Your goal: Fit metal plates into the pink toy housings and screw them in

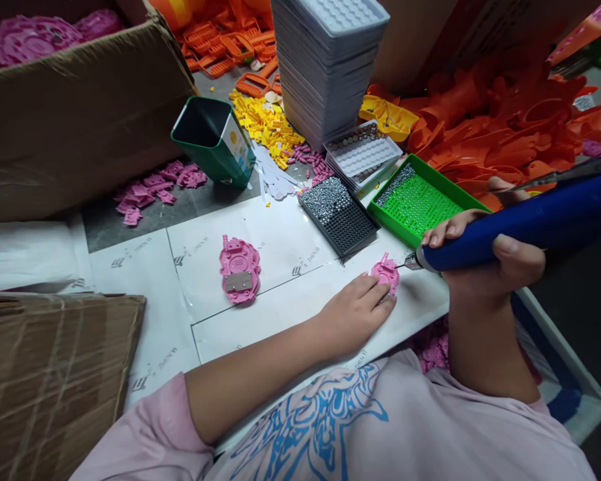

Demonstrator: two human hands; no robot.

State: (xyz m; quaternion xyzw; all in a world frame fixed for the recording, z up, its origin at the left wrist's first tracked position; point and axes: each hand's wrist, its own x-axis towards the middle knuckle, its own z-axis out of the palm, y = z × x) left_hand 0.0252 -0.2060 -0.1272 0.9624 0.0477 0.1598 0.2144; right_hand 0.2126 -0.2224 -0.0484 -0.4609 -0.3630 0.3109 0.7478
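Note:
My right hand (505, 270) is wrapped round a blue electric screwdriver (541, 217). Its thin bit points left and meets the upper right part of a pink plastic casing (385, 268) lying on the white-covered table. My left hand (355, 310) lies over the lower left of that casing, its fingers holding it down and partly hiding it. A second pink casing (241, 262), with a grey metal plate (239, 281) on its lower half, lies farther left. Behind the held casing are a black perforated tray (353, 227) and a green perforated tray (443, 200), both part-filled with small silvery screws.
A tall stack of white trays (325, 73) stands at the back beside yellow parts (265, 123). A dark green bin (220, 143) is near small pink parts (153, 187). Cardboard boxes (80, 113) flank the left; orange parts (501, 127) are heaped at right.

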